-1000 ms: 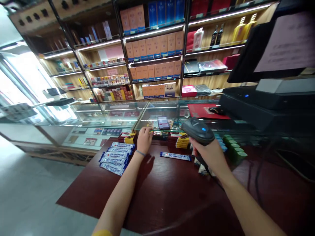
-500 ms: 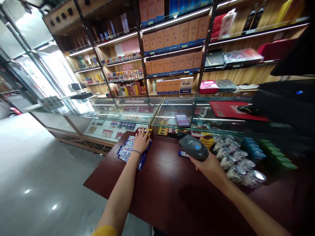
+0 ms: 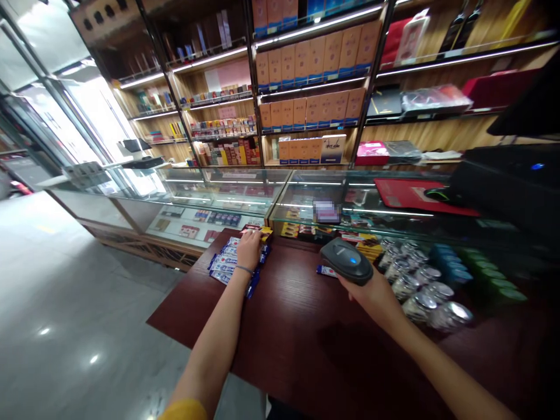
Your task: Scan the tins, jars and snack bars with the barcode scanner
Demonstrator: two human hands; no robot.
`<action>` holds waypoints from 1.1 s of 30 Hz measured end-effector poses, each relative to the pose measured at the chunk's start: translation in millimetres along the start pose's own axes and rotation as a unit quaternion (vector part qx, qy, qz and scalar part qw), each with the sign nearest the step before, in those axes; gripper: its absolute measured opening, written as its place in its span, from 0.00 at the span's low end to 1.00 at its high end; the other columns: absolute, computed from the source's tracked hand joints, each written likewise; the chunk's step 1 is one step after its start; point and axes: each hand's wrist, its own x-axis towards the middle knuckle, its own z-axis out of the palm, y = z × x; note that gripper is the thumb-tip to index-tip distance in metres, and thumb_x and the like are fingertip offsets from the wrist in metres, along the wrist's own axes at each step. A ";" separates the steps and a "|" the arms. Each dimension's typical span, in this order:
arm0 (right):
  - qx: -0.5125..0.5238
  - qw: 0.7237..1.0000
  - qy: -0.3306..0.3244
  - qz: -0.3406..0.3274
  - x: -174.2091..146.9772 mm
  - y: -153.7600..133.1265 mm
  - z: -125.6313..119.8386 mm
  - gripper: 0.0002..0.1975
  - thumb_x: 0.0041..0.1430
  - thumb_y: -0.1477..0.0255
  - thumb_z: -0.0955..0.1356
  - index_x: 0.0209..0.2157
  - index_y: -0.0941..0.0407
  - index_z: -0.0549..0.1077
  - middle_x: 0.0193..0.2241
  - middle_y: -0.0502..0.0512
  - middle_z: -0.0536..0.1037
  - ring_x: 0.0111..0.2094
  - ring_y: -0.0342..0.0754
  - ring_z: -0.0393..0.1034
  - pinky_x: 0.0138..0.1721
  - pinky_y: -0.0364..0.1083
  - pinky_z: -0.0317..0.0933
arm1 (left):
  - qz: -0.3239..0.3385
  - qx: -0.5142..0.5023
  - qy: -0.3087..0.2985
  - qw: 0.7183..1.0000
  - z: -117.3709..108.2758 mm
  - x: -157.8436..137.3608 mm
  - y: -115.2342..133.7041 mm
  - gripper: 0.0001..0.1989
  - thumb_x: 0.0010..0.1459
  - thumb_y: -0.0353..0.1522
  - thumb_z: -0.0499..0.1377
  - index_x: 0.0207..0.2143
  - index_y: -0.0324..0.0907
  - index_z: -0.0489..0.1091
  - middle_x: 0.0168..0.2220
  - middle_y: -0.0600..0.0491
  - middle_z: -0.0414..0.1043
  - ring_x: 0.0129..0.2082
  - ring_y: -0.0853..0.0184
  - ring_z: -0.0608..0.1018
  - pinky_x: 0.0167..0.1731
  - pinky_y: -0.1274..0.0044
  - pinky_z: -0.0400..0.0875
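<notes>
My right hand (image 3: 371,297) grips a black handheld barcode scanner (image 3: 347,261) with a blue light on its top. Just behind the scanner, a single blue-and-white snack packet (image 3: 325,270) lies on the dark red-brown table (image 3: 280,326). My left hand (image 3: 248,251) rests over a spread of blue-and-white packets (image 3: 224,265). Its fingers are curled at the far end of that spread, beside a red-and-yellow packet (image 3: 266,234). Whatever is under those fingers stays hidden by the hand.
Glass display counters (image 3: 219,198) run behind the table. To the right stand several jars with silver lids (image 3: 431,283), blue cans (image 3: 450,263) and green cans (image 3: 492,277). A red mat (image 3: 411,195) lies on the glass near a dark monitor. Stocked shelves (image 3: 312,111) line the wall.
The fingers of my left hand, spread half a second ago, have curled in over the packets. My right hand holds the scanner in nearly the same place. The view has shifted slightly.
</notes>
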 end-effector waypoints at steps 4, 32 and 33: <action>0.020 0.999 0.024 -0.006 0.9 2.2 -2.5 0.25 0.50 0.57 0.70 0.47 0.56 0.72 0.25 0.54 0.79 0.30 0.54 0.76 0.30 0.47 0.66 | -0.100 -0.140 0.126 0.977 -0.6 -2.2 14.3 0.13 0.65 0.32 0.53 0.51 0.45 0.68 0.47 0.45 0.76 0.45 0.59 0.78 0.45 0.71 0.69; -0.019 0.999 -0.035 -0.016 8.7 -16.4 -32.0 0.25 0.51 0.61 0.70 0.51 0.51 0.67 0.26 0.50 0.78 0.23 0.49 0.73 0.25 0.45 0.64 | -0.274 -0.712 0.138 0.632 34.2 -0.5 85.6 0.21 0.51 0.33 0.67 0.44 0.47 0.62 0.47 0.52 0.73 0.44 0.66 0.78 0.45 0.67 0.76; -0.009 1.000 -0.026 -0.015 11.3 -17.7 -39.3 0.25 0.51 0.61 0.70 0.50 0.52 0.67 0.25 0.49 0.78 0.21 0.48 0.71 0.24 0.45 0.64 | -0.258 -0.691 0.135 0.662 34.3 -0.3 85.6 0.21 0.51 0.34 0.67 0.45 0.47 0.62 0.46 0.52 0.74 0.44 0.66 0.78 0.45 0.69 0.76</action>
